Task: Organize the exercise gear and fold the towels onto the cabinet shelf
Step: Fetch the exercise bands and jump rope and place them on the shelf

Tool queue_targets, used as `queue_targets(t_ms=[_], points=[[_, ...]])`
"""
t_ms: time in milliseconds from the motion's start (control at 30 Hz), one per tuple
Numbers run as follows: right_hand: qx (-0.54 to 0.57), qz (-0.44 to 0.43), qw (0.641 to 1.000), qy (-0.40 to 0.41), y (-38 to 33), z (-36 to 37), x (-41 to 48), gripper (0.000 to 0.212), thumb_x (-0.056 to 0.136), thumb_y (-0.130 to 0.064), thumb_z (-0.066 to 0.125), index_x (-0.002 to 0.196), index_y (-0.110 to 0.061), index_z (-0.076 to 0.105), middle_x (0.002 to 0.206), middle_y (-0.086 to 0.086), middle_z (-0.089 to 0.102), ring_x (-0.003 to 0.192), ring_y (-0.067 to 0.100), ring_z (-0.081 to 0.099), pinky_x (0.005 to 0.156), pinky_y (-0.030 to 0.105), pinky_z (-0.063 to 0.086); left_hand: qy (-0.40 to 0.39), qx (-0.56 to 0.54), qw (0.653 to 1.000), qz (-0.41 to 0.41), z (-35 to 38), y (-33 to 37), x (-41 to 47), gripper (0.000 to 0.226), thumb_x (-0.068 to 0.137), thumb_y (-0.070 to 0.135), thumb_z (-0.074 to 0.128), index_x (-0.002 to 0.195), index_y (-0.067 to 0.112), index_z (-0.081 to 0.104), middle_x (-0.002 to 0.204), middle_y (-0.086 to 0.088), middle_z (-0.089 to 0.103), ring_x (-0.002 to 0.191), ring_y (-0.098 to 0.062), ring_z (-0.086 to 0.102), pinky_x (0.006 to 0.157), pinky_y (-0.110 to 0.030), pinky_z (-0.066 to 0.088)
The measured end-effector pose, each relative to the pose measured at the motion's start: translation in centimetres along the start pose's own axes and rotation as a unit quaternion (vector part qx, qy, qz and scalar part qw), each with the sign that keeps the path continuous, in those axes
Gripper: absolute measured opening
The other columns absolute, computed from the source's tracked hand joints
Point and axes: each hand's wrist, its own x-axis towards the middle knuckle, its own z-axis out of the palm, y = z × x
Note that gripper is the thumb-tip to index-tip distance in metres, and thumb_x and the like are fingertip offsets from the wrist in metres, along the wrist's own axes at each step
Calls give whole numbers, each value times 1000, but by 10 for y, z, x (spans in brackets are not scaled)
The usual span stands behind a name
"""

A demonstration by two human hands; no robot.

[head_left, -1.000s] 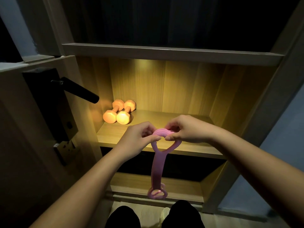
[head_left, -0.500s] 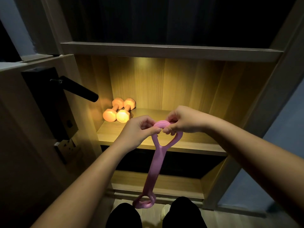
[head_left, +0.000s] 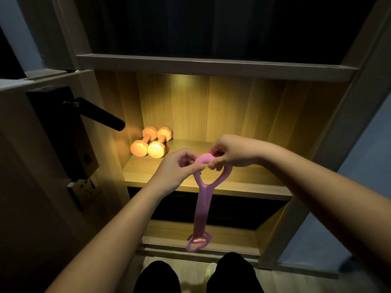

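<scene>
A pink resistance band (head_left: 202, 210) hangs straight down in front of the lit cabinet shelf (head_left: 243, 180). My left hand (head_left: 176, 168) and my right hand (head_left: 229, 152) both pinch its ribbed top handle, close together just above the shelf's front edge. The band's lower handle loop dangles near the bottom shelf. Two orange dumbbells (head_left: 151, 141) lie side by side at the shelf's back left corner. No towels are in view.
An open door with a black lever handle (head_left: 99, 114) and lock plate stands at the left. A dark upper compartment sits above the lit shelf. A lower shelf (head_left: 230, 233) is below. My feet are at the bottom.
The band's lower end has swung from the left back to hang straight down. Both hands stay pinched on the top handle, shifted slightly.
</scene>
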Motion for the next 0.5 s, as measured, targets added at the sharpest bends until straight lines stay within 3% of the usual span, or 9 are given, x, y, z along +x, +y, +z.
queue_targets(t_ms=[100, 233, 333, 500], points=[[3, 1, 1000, -4, -1, -2, 2, 23, 94, -25, 63, 105, -6, 69, 81, -5, 68, 71, 7, 64, 69, 18, 52, 4, -32, 999, -10, 1, -3, 0, 11, 87, 27, 71, 96, 22, 68, 85, 7, 74, 80, -7, 71, 67, -15, 55], [26, 11, 998, 59, -1, -5, 7, 19, 94, -24, 63, 100, -7, 69, 77, -7, 67, 68, 7, 66, 62, 16, 53, 14, -85, 995, -47, 10, -16, -6, 11, 95, 32, 61, 102, 25, 66, 93, 9, 74, 90, -6, 70, 69, -17, 55], [56, 36, 991, 117, 2, -8, 13, 20, 93, -24, 64, 100, -6, 70, 76, -8, 67, 64, 6, 66, 55, 13, 51, 3, -14, 997, -76, 31, -31, -14, 18, 87, 41, 67, 103, 39, 58, 98, 14, 68, 93, -1, 64, 74, -19, 52], [119, 108, 974, 162, 14, -16, 20, 18, 92, -27, 67, 91, -9, 70, 75, -4, 70, 57, 6, 67, 49, 16, 51, 55, 126, 989, -53, 59, -43, -11, 28, 88, 30, 66, 112, 23, 53, 91, 8, 59, 80, -9, 59, 65, -23, 47]])
